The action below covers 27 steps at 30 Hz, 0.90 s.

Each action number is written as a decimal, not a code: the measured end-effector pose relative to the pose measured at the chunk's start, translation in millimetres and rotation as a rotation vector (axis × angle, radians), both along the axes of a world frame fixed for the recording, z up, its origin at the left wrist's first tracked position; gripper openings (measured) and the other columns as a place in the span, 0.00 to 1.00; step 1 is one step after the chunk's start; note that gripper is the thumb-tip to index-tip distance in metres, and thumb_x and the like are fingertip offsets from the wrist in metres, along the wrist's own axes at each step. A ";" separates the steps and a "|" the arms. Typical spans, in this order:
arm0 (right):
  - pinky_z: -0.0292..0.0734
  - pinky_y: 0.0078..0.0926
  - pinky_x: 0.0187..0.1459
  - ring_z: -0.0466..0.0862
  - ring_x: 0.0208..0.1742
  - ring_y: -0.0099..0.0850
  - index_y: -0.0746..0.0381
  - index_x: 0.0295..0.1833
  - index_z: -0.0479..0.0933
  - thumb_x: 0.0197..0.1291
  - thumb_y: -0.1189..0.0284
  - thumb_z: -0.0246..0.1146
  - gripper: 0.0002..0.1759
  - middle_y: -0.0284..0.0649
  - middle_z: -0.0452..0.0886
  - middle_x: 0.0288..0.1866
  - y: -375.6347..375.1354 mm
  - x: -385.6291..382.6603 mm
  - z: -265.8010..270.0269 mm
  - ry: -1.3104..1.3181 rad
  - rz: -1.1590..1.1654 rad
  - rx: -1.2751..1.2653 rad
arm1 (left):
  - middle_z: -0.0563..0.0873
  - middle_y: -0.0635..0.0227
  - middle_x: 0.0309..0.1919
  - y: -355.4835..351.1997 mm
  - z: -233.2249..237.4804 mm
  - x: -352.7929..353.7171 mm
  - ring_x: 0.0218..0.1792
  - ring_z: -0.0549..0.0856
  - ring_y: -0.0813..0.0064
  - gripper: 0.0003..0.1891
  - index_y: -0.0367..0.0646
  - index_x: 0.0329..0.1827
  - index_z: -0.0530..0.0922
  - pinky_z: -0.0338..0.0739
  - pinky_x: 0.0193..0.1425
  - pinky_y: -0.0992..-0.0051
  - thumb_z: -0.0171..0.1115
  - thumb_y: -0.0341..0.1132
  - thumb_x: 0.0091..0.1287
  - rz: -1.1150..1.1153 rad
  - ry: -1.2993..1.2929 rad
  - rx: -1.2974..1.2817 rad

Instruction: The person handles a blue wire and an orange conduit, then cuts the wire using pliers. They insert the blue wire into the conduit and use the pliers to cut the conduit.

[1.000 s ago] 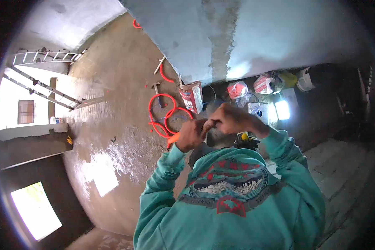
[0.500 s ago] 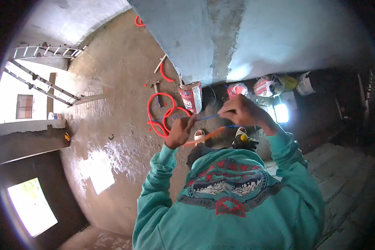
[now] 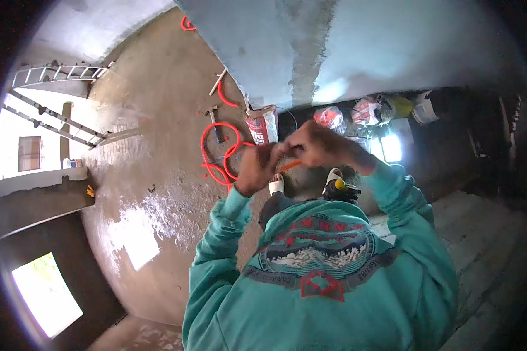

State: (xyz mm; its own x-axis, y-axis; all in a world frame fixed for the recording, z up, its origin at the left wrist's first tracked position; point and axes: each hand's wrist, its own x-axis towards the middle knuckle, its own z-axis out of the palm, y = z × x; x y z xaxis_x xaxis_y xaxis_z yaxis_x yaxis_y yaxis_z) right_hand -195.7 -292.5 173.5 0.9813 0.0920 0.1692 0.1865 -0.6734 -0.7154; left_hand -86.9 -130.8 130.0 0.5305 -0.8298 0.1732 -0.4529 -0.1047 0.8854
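Note:
My left hand [image 3: 255, 168] and my right hand [image 3: 322, 145] meet in front of my chest, fingers closed and pinched, slightly blurred. The thin blue wire that ran between them is now hidden by my fingers. An orange strip or tube [image 3: 290, 165] shows just below the fingertips, partly covered. Beyond my left hand, a coil of red-orange flexible conduit [image 3: 202, 146] lies on the floor. A red and white sack [image 3: 262, 126] stands just past both hands.
A hammer [image 3: 216, 124] and a pale stick [image 3: 218, 82] lie near the wall. Plastic bags [image 3: 330, 119], a white bucket [image 3: 425, 109] and a bright light [image 3: 391, 147] line the right side. A black item with a yellow knob [image 3: 339, 184] is by my foot. A ladder [image 3: 58, 120] leans at left.
My hands have come together from a spread position where the blue wire stretched between them. The orange piece, which hung lower and blurred, now shows only in part beneath my fingers.

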 end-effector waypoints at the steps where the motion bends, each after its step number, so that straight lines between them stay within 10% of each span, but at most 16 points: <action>1: 0.69 0.25 0.29 0.78 0.26 0.33 0.65 0.26 0.75 0.44 0.75 0.64 0.05 0.42 0.77 0.23 6.2 0.5 -2.1 0.122 -0.004 0.150 | 0.65 0.66 0.12 -4.5 -0.7 -4.2 0.17 0.63 0.79 0.19 0.33 0.22 0.73 0.59 0.21 0.72 0.51 0.41 0.65 -0.075 0.139 0.006; 9: 0.73 0.26 0.40 0.81 0.40 0.33 0.64 0.39 0.79 0.54 0.68 0.59 0.11 0.48 0.80 0.37 -52.7 -27.6 -5.5 0.105 -0.214 0.159 | 0.68 0.68 0.12 22.2 -29.7 47.8 0.18 0.65 0.85 0.20 0.33 0.23 0.76 0.59 0.21 0.73 0.55 0.44 0.62 -0.152 0.050 0.249; 17: 0.73 0.27 0.32 0.78 0.26 0.28 0.63 0.52 0.72 0.59 0.64 0.53 0.19 0.44 0.80 0.31 -53.8 -20.8 -3.0 0.559 -0.055 0.221 | 0.65 0.65 0.11 21.3 -21.3 42.0 0.18 0.64 0.83 0.18 0.32 0.22 0.73 0.59 0.21 0.74 0.53 0.39 0.65 -0.208 0.119 0.157; 27: 0.72 0.32 0.37 0.79 0.34 0.38 0.63 0.39 0.78 0.56 0.64 0.56 0.14 0.45 0.79 0.33 -31.1 -8.9 -33.5 0.128 -0.119 0.012 | 0.64 0.65 0.11 26.6 -37.1 43.6 0.15 0.61 0.81 0.19 0.34 0.24 0.74 0.57 0.19 0.74 0.53 0.43 0.64 -0.245 0.001 0.075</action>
State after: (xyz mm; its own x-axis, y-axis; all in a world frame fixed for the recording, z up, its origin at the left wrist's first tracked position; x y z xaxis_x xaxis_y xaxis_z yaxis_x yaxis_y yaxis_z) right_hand -204.7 -323.6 140.0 0.9987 -0.0271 0.0428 0.0132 -0.6763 -0.7366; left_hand -43.3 -104.2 92.9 0.3126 -0.9439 0.1061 -0.4717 -0.0573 0.8799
